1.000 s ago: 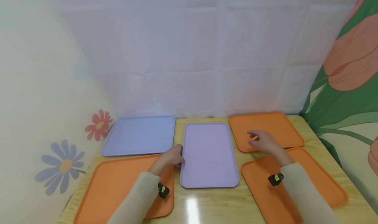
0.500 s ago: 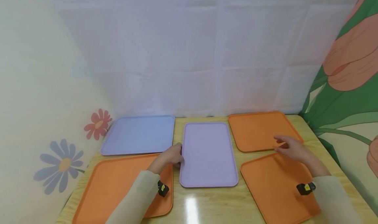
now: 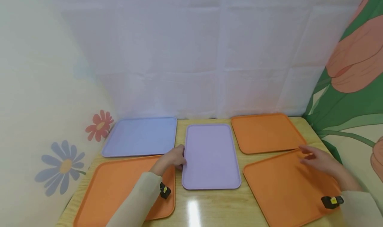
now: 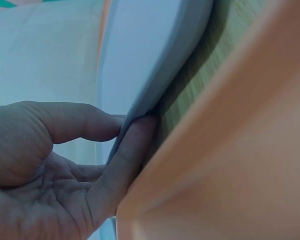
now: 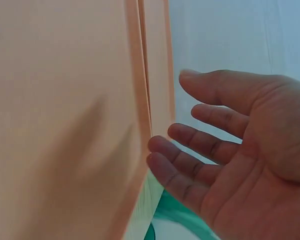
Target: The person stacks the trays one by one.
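A pale, creased cloth (image 3: pixel 167 47) with a grid of fold lines hangs across the back, behind a table (image 3: pixel 218 207) with a light wood-grain top and a rounded far right corner. The cream left wall (image 3: pixel 36 87) bears a blue flower (image 3: pixel 65 166) and a smaller red flower (image 3: pixel 100 125), both with yellowish centres, while the right wall (image 3: pixel 353 134) shows large pink tulips (image 3: pixel 354 64) among broad green leaves (image 3: pixel 335 102). A bright white glare (image 3: pixel 193 212) streaks the tabletop's near edge.
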`<state>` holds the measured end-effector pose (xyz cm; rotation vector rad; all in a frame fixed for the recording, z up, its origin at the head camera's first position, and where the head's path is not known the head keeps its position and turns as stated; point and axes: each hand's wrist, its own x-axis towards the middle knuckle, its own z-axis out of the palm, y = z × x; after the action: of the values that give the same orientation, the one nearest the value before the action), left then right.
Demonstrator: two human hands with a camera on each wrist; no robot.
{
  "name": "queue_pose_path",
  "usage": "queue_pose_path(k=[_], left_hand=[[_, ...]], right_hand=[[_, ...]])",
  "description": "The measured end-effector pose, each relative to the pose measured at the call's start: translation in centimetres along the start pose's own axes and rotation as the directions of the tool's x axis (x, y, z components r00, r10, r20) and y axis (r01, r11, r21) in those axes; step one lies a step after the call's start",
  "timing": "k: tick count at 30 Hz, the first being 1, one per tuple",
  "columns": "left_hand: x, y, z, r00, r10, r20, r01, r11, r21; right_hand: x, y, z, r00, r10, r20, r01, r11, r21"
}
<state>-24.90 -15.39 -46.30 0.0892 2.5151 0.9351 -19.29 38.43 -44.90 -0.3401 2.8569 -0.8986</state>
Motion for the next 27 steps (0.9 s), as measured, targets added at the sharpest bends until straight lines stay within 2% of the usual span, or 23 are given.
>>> queue_pose_path(k=[6,12,18,24,27], left_hand=[[-0.1,0.1,-0.1,1.000,0.008,0.001,-0.008,1.000,-0.001],[-0.1,0.0,-0.1,1.000,0.005,-0.004,-0.005,1.000,0.014],[-0.2,0.1,-0.1,1.000,0.005,0.011,-0.005,1.000,-0.003],[-0.5,0.2,-0.3,1.000,0.024,0.021,-0.023,1.000,-0.008],[-0.4,0.0,-0.3,1.000,0.023,0.012,-0.023,1.000,-0.009]], right_hand=[[-1.2,1.6,-1.0,0.999,0.046,0.027,-0.045,0.999,-0.027],[-1.9,2.9,-1.7,0.993,0.093,0.077,-0.093,0.996,-0.012],[-2.4,3.8,-1.9,0.988,0.113,0.107,-0.110,0.993,-0.036],[-2.5,4.7,-1.9,0.956,0.203,0.211,-0.196,0.979,-0.054],[-2.4,5.1,-1.6,0.950,0.231,0.211,-0.224,0.973,-0.055]])
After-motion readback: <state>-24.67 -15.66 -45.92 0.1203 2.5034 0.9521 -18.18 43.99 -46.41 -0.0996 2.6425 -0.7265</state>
